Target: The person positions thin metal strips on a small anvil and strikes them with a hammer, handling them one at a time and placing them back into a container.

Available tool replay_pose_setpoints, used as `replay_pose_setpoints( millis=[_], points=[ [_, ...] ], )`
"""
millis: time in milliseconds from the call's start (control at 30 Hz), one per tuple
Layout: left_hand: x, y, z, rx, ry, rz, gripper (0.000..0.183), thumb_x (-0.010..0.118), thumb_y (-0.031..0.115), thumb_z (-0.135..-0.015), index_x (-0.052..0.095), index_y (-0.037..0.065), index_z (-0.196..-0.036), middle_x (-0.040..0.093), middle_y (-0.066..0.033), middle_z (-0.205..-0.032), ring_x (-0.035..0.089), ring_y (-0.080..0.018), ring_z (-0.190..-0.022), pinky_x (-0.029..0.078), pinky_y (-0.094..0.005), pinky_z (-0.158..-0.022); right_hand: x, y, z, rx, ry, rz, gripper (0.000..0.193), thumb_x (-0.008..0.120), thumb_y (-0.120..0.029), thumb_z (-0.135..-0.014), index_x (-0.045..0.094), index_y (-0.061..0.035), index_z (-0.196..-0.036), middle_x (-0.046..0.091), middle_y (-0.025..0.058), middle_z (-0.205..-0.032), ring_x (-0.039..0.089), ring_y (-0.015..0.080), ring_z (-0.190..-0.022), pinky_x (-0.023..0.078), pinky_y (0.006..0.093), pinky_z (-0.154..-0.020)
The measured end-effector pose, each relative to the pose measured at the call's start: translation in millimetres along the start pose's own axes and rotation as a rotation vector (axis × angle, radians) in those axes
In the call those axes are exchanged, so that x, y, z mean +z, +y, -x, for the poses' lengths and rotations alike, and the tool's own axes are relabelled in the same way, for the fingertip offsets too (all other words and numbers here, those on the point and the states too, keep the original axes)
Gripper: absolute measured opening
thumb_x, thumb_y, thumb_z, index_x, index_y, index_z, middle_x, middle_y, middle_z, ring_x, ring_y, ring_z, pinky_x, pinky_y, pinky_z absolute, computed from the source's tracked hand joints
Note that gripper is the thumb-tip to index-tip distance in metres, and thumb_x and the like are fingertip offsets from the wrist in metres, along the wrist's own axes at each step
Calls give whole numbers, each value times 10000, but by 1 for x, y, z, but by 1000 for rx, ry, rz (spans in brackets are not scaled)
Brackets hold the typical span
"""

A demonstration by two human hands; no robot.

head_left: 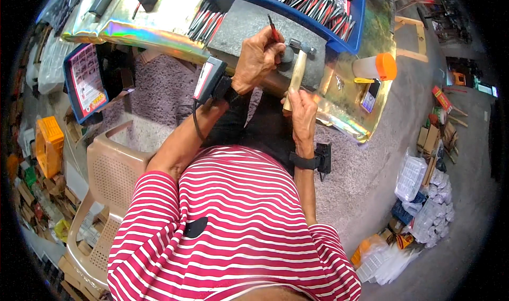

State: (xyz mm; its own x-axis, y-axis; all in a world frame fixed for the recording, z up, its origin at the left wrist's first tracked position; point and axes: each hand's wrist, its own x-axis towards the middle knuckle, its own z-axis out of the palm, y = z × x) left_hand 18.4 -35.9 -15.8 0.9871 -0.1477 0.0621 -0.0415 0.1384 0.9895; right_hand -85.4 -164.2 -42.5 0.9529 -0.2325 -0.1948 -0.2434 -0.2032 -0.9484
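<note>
My left hand (259, 58) is closed around a slim red-and-black pointed tool (274, 29), whose dark tip sticks up past the fingers. Its lower part is hidden in the grip. My right hand (302, 112) grips a hammer by its pale wooden handle (298, 74). The metal hammer head (303, 47) is over the grey stone block (249, 26), close to the right of my left hand; whether it touches the block I cannot tell. Similar slim tools (205, 23) lie in a pile at the block's left side.
A blue tray (361, 14) full of red-and-black tools stands behind the block. An orange-lidded jar (386, 66) and a phone (370, 96) are at the table's right. A plastic chair (114, 168) is at my left; bagged goods (424, 195) lie on the floor at right.
</note>
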Motion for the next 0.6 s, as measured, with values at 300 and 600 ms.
replay_pose_setpoints(
  millis=[300, 600],
  points=[
    [-1, -6, -1, 129, -23, -30, 39, 525, -9, -763, 498, 18, -768, 520, -22, -590, 493, -68, -487, 403, -212, -434, 6, -11, 3, 21, 23, -114, 274, 493, -235, -854, 507, -8, -701, 473, 8, -565, 415, 59, -497, 332, 216, -432],
    [-1, -7, 0, 129, -21, -42, 44, 529, -5, -762, 493, 15, -778, 530, -38, -597, 508, -80, -490, 409, -222, -446, 6, -16, 4, 37, 13, -108, 280, 484, -254, -858, 526, -8, -729, 492, 16, -577, 433, 65, -485, 338, 207, -426]
  ],
)
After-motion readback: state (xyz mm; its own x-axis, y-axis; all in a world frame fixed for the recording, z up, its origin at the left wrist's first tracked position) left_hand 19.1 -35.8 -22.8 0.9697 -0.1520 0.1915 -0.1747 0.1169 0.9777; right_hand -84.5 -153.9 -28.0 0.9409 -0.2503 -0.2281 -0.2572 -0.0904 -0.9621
